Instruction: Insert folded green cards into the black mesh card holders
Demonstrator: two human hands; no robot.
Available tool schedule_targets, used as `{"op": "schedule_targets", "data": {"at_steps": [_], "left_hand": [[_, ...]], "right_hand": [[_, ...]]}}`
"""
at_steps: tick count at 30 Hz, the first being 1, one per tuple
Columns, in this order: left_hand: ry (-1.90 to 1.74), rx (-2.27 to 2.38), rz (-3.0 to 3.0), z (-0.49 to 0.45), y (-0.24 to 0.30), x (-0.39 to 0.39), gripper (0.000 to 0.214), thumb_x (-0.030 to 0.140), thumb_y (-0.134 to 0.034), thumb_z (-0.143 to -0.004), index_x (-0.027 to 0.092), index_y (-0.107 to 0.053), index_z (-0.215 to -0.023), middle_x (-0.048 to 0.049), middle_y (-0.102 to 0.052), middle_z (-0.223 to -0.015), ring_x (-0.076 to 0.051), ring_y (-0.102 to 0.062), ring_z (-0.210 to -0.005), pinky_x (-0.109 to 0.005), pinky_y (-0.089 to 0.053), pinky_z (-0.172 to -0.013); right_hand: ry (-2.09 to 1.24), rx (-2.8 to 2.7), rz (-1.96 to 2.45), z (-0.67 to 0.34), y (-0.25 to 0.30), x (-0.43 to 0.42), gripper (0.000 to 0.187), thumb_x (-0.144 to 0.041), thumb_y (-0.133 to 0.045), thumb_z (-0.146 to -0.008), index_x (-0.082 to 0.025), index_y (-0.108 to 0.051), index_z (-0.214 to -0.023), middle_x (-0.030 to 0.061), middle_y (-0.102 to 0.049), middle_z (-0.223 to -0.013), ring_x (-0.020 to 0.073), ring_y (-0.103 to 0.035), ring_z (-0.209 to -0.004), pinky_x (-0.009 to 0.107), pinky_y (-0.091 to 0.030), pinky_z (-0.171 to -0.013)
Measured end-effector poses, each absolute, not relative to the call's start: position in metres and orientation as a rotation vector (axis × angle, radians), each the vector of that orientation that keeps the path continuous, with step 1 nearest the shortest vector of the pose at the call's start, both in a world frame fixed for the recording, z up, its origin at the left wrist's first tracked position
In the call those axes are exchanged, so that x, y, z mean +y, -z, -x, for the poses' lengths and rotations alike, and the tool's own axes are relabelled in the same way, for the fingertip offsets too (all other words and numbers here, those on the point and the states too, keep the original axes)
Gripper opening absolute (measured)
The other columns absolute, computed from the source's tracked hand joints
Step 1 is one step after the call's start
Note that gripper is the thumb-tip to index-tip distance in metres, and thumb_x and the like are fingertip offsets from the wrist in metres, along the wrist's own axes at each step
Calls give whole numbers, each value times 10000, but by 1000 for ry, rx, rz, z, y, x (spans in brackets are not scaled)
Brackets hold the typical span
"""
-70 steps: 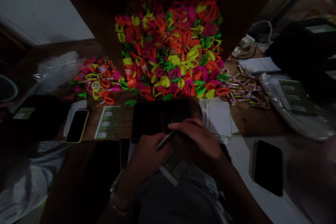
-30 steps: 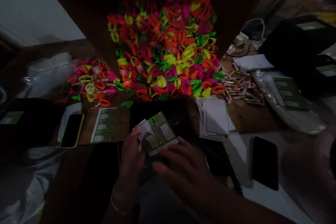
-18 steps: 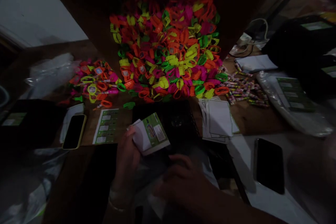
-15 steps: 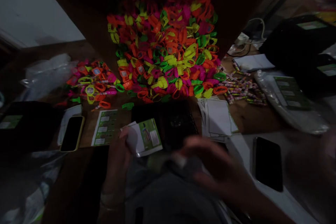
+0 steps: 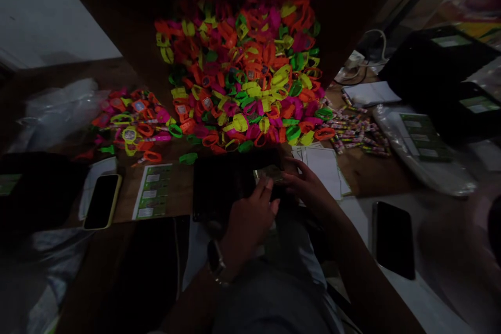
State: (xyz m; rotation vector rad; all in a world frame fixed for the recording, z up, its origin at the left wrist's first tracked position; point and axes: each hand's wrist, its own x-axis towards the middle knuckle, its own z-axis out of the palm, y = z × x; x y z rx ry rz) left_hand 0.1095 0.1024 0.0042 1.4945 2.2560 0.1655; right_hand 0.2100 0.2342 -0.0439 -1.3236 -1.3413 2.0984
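head view: the left hand [image 5: 250, 216] and the right hand [image 5: 309, 190] meet over a black tray [image 5: 223, 188] that lies on the wooden surface [image 5: 376, 172] just in front of the person. between the fingertips of both hands sits a small greenish card [image 5: 269, 173], dim and hard to read; the left hand's fingers curl narrowly onto its near edge, and the right hand pinches its right side with thumb and forefinger. a watch [image 5: 214, 258] sits on the left wrist.

behind the tray rises a big heap of plastic toy watches [image 5: 242, 73] in orange, pink, yellow and green. a smaller scatter of the same toys [image 5: 133, 122] lies to the left. a green printed sheet [image 5: 152, 198] lies just left of the tray, and a phone with a yellow case [image 5: 102, 201] lies further left. a stack of white cards [image 5: 324, 167] lies just right of the right hand, with small wrapped sticks [image 5: 356, 133] strewn beyond it. a black phone [image 5: 393, 240] lies on a white patch, to the right.
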Motion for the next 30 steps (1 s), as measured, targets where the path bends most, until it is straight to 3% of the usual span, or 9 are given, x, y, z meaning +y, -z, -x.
{"op": "schedule_targets", "data": {"at_steps": [3,8,12,16,20,23,26,28,30], "left_hand": [[104,2396,-1427,-117,11,118,535,344,-410,-964,157,-393,-1465,-120,-379,-1522,-259,-719,-739,-395,-591,-574],[228,2446,-1414,-121,22,119,554,321,-413,-969,118,-352,-1482,-202,-342,-1522,-212,-710,-687,-322,-577,-548],[219,2446,-1414,-120,20,118,563,322,-409,-974,117,-325,-1491,-218,-354,-1513,-223,-713,-710,-328,-578,-547],[252,2349,-1361,-117,17,118,485,243,-363,-986,143,-398,-1459,-216,-599,-1306,-241,-723,-740,-331,-586,-596],[213,2418,-1376,-116,18,120,543,317,-393,-974,148,-342,-1488,-202,-385,-1504,-251,-722,-773,-363,-596,-601],[119,2389,-1369,-112,10,118,559,359,-458,-948,203,-370,-1478,-107,-308,-1559,-270,-717,-865,-394,-608,-670],[-51,2359,-1285,-99,-7,99,529,356,-478,-942,256,-407,-1456,-51,-336,-1552,-267,-687,-1018,-376,-592,-803],[-82,2468,-1136,-87,-16,75,512,349,-447,-954,198,-428,-1444,-112,-380,-1524,-281,-664,-1079,-377,-568,-855],[-33,2592,-956,-74,-17,46,517,349,-417,-962,99,-458,-1412,-212,-433,-1469,-326,-663,-1073,-426,-556,-860]], "right_hand": [[-2056,-1433,1313,-207,53,238,789,-442,-762,-581,-214,-475,-1279,51,-708,-921,194,-685,-738,234,-503,-515],[-1917,-1677,1257,-211,50,243,894,-468,-695,-616,-182,-376,-1400,65,-709,-883,236,-684,-720,326,-547,-547],[-1248,-1949,1350,-213,36,233,626,-385,-622,-729,-221,-505,-1321,91,-713,-1001,220,-674,-650,383,-552,-635],[-1580,-1762,1041,-195,50,213,442,-431,-597,-760,-224,-599,-1150,102,-711,-1029,233,-691,-891,394,-567,-787],[-1537,-1517,1172,-191,76,219,504,-425,-599,-692,-176,-567,-1129,160,-673,-1137,260,-668,-997,466,-533,-891],[-1360,-1471,1234,-200,74,224,492,-372,-540,-739,-160,-522,-1182,178,-627,-1224,261,-626,-1097,470,-495,-950],[-1300,-1724,1174,-192,58,206,371,-330,-470,-820,-158,-560,-1137,136,-696,-1031,236,-680,-926,397,-541,-830],[-1326,-1977,1107,-175,50,183,347,-309,-448,-860,-154,-573,-1144,108,-708,-875,233,-687,-769,372,-546,-715],[-1344,-2138,1045,-154,47,159,376,-270,-513,-842,-150,-561,-1196,122,-704,-901,254,-682,-782,383,-536,-714]]}}
